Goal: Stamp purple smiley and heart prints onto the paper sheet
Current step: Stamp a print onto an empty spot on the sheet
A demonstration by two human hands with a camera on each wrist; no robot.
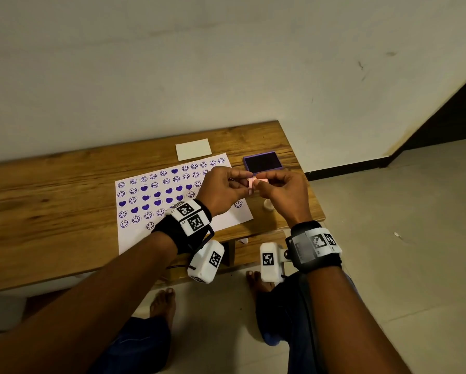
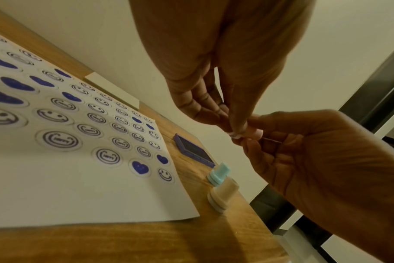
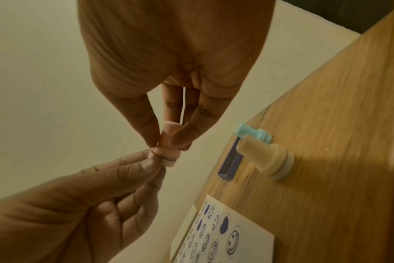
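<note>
Both hands (image 1: 223, 188) (image 1: 283, 194) pinch pink stamp (image 1: 257, 182) above table edge (image 1: 314, 195).

Wooden table (image 1: 51, 201) against scuffed cream wall (image 1: 226, 63) — pale floor (image 1: 415, 238).

Left wrist view. The left hand (image 2: 214, 74) and right hand (image 2: 322, 160) meet above the surface (image 2: 146, 240), both pinching a small pink stamp (image 2: 247, 132) between fingertips. Below lies the paper sheet (image 2: 79, 195), printed with purple smileys and hearts. Just beyond its corner stand a cream stamp (image 2: 222, 196) and a teal stamp (image 2: 219, 174), side by side. The purple ink pad (image 2: 192, 151) rests flat behind them.
</note>
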